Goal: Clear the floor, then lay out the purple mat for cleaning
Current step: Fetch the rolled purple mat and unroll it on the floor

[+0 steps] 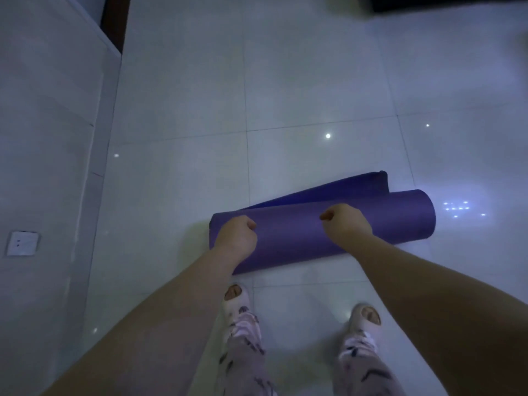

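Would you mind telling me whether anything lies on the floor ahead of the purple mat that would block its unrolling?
Nothing visible does. The tiled floor beyond the purple mat shows only light reflections; a dark shape sits far off at the frame's top edge.

Your fingertips are tucked under both fists, so whether your left hand [236,235] and right hand [347,221] pinch the purple mat [300,235] or only press on it can't be told. Your left forearm [200,284] covers the roll's near left corner, and the roll hides where the loose flap joins it. A dark shape [445,2] at the top right (blurred) is cut by the frame edge, and the wall socket [22,242] is too soft to read.
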A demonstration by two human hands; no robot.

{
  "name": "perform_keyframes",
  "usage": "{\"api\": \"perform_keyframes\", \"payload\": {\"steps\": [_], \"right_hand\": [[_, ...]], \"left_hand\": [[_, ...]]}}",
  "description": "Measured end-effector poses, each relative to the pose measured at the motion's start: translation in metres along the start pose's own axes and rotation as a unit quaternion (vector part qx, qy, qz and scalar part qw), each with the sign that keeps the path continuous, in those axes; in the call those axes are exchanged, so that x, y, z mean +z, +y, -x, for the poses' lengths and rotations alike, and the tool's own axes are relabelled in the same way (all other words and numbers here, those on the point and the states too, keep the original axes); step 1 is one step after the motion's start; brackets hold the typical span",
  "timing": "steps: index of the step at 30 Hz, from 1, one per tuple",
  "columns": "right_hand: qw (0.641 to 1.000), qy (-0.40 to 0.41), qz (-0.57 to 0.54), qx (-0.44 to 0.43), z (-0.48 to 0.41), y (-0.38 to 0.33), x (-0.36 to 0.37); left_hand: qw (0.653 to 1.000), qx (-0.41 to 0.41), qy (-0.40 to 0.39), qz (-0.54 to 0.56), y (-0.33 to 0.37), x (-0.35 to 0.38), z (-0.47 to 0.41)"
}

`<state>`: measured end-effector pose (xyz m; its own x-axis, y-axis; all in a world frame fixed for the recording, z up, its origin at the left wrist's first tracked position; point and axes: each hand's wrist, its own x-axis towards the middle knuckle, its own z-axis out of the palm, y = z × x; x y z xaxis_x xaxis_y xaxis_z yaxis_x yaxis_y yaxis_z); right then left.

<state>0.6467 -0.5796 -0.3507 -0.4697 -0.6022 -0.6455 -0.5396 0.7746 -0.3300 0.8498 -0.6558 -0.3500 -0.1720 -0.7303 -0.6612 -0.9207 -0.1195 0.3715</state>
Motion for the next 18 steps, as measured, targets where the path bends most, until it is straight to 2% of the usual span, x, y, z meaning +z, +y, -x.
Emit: {"api": "perform_keyframes", "payload": {"steps": [9, 18], "right_hand": [[0.997, -0.044, 0.057, -0.028, -0.03, 0.105, -0.025], [0.992, -0.082, 0.09, -0.018, -0.115, 0.174, 0.073]], "left_hand": [[0.997, 0.012, -0.066, -0.049, 0.048, 0.124, 0.014], [0.984, 0.005, -0.06, -0.169, 0.012, 0.219, -0.072]]}}
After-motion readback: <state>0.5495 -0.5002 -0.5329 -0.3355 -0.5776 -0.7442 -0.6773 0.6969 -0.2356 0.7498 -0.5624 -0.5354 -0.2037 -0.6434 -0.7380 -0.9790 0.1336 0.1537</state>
